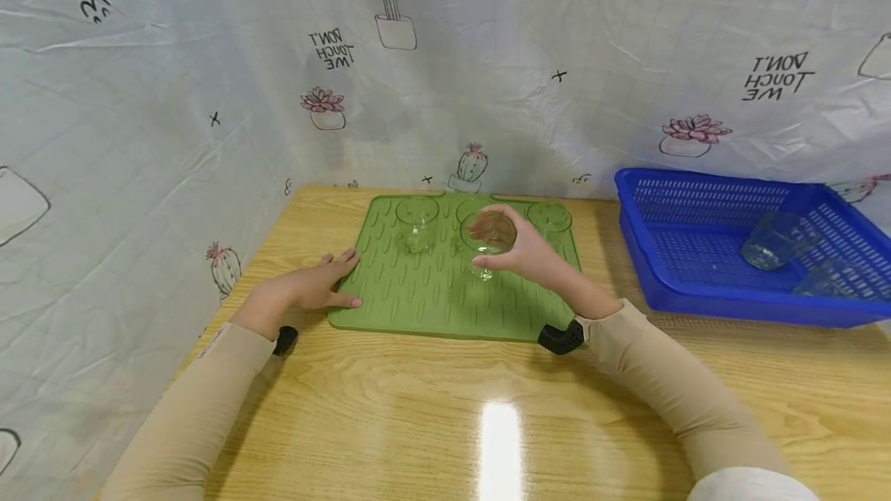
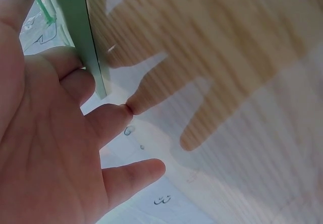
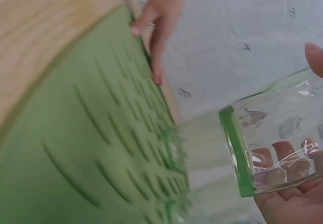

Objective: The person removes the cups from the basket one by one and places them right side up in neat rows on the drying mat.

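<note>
in the right hand (image 1: 527,250), fingers (image 1: 506,215) curl around a clear glass (image 3: 270,133).

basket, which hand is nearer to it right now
The right hand: it holds a glass above the mat, to the left of the basket. The left hand is farther off, at the mat's left edge.

Cactus-print sheeting (image 1: 543,114) hangs behind a wood-grained table (image 1: 390,408) bearing a bright reflection (image 1: 500,447)
</note>
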{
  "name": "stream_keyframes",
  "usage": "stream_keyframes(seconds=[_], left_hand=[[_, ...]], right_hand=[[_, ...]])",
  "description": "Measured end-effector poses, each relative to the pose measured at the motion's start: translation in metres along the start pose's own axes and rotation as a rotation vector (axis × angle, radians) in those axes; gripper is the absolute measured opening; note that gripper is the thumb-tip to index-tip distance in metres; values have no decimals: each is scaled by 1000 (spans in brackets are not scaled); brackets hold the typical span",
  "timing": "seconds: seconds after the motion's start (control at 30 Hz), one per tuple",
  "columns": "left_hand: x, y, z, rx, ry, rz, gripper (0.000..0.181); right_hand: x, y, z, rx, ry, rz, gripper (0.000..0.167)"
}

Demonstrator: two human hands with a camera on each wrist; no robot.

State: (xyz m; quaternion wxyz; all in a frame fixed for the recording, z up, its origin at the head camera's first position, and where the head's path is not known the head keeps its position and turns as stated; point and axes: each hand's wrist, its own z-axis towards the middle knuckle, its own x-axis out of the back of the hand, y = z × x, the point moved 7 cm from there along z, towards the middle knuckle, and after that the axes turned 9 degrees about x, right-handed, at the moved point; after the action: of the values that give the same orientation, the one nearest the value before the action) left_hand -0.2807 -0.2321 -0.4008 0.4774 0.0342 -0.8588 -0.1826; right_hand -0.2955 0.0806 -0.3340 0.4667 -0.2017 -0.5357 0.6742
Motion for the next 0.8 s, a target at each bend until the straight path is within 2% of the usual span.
stream_keyframes(seconds=[0.23,0.43,0.8], left_hand=[[0,0,0,-11,11,2,98],[1,1,-1,-18,16,3,97],[3,2,0,-15,8,5,97]], right_hand=[[-29,13,5,-5,-45,61,75],[-50,20,8,-37,-98,63,75],[-89,31,21,-29,-182,-14,81]])
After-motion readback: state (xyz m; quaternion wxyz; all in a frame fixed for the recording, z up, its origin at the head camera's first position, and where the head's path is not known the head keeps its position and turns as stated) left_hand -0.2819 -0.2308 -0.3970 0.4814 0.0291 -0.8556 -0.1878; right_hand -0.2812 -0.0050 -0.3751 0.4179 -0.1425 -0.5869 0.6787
